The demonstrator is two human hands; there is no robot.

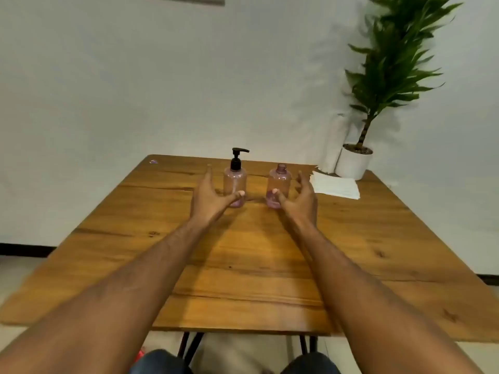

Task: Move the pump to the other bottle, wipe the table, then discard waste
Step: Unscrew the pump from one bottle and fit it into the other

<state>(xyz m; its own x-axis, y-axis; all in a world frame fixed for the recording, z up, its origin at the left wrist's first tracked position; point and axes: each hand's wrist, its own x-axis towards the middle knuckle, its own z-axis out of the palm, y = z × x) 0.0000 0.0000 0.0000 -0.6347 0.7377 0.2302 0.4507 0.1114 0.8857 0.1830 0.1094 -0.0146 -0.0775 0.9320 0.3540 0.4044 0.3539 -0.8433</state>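
Observation:
Two clear pink bottles stand side by side at the far middle of the wooden table [243,265]. The left bottle [234,182] carries a black pump [237,157]. The right bottle [279,182] has an open neck with no cap. My left hand [209,197] is spread open just left of the pump bottle, its thumb crossing in front of the bottle's lower part. My right hand [301,199] is spread open just right of the capless bottle, its thumb in front of the bottle's base. Neither hand has closed around a bottle.
A stack of white paper napkins [336,186] lies at the far right of the table. Behind it stands a white pot with a tall green plant [353,161]. A small purple smear [153,161] marks the far left corner. A white wall lies beyond.

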